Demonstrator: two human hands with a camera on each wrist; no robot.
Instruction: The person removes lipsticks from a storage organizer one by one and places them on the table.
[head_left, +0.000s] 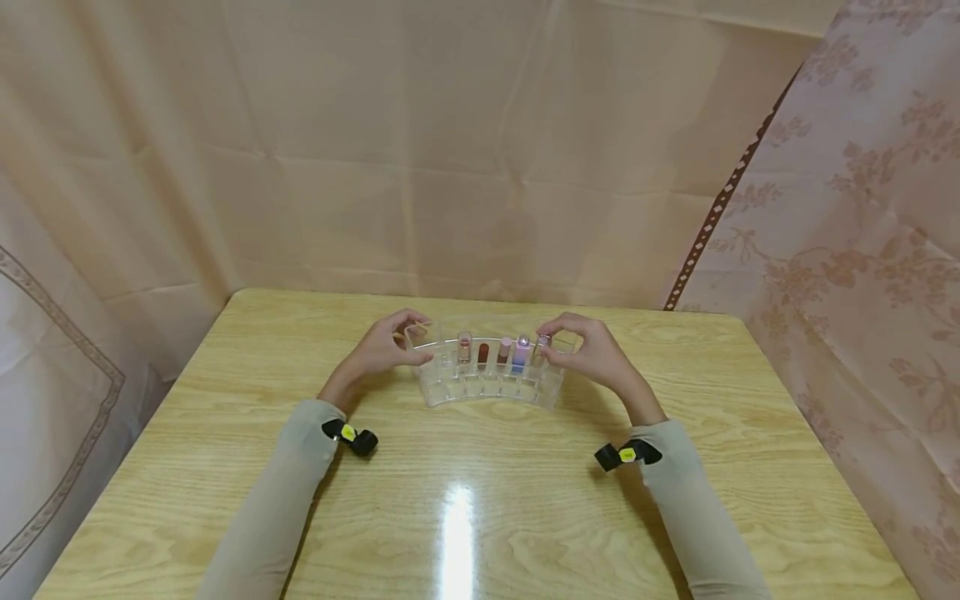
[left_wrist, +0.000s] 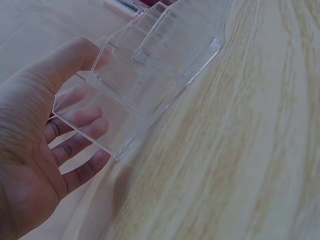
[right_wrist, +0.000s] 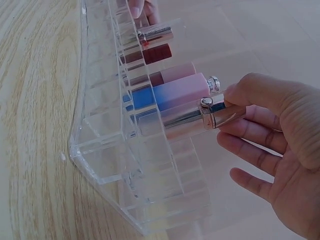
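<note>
A clear, curved lipstick organizer [head_left: 491, 392] with stepped compartments stands on the wooden table. My left hand [head_left: 384, 346] grips its left end; in the left wrist view the thumb lies on the near side of the clear wall, the other fingers behind it. At the right, my right hand [head_left: 591, 348] pinches the top of a shiny rose-gold lipstick tube [right_wrist: 187, 119], whose lower part sits in a back-row slot. Beside it stand a pink-and-blue tube [right_wrist: 172, 94], a pink-topped lipstick [right_wrist: 177, 74], a dark red one [right_wrist: 157, 53] and a clear-capped tube [right_wrist: 156, 35].
The light wooden table [head_left: 480, 467] spreads around the organizer, its front rows holding no tubes. Behind it hangs a beige curtain [head_left: 450, 167], with a floral curtain [head_left: 862, 208] at the right. Black wrist cameras [head_left: 364, 442] sit on both sleeves.
</note>
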